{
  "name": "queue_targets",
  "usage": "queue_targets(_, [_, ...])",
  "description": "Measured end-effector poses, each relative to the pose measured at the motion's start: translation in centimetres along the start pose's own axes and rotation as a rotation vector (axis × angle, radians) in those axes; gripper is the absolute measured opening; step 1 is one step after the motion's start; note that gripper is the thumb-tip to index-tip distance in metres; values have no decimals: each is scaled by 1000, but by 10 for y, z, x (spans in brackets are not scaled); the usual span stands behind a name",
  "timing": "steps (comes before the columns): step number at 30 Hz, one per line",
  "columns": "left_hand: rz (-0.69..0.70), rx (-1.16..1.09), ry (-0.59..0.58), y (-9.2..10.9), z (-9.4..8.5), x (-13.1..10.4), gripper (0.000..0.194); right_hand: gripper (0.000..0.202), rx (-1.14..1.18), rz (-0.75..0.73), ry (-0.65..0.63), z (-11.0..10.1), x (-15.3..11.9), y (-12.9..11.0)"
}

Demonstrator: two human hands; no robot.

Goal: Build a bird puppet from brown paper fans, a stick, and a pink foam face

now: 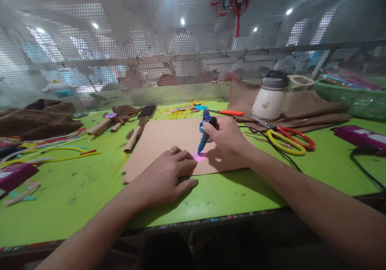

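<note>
My right hand [227, 135] is closed round a blue marker [202, 143] with a black part by the fingers. The tip points down at a small pink paper piece [201, 157], which bears a small round drawn mark. My left hand [169, 171] lies flat with fingers stretched out, fingertips at the left edge of the pink piece. Under both is a sheet of brown cardboard [157, 137] on the green table [193, 205]. A blue object [206, 115] stands just behind the marker, partly hidden by my right hand.
Scissors [286, 141] with yellow and red handles lie at right, near a white bottle [268, 99] and brown cloth [241, 95]. A green basket [356, 97] stands far right. A phone [147, 111], brown rolls [134, 139] and coloured strips [69, 151] lie left. Perforated mesh [120, 61] rises behind.
</note>
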State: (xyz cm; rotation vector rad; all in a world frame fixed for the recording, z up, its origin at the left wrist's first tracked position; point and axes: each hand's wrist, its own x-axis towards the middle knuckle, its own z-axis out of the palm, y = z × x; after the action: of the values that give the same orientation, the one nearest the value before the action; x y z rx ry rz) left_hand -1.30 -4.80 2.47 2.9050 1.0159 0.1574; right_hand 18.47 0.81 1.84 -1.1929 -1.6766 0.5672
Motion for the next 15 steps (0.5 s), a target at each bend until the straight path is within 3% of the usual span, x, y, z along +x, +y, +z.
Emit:
queue_targets(6, [2,-25,17,0,1,-1,25,22,22,-15,46,-1,0,0])
queue_targets(15, [-3,-22,12,0,0,-1,26,21,-5,-21,7,0,-1,-2])
